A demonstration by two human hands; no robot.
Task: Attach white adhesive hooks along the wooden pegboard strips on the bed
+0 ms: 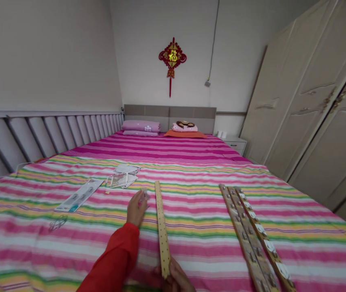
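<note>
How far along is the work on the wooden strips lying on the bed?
Looks done: the fitted strips on the right carry rows of white pieces. In hand: the right hand grips the near end of the bare strip, the left hand beside its far end. Left: its holes look empty; packets lie nearby.

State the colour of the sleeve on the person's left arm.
Red sleeve, clearest in the head view.
</note>
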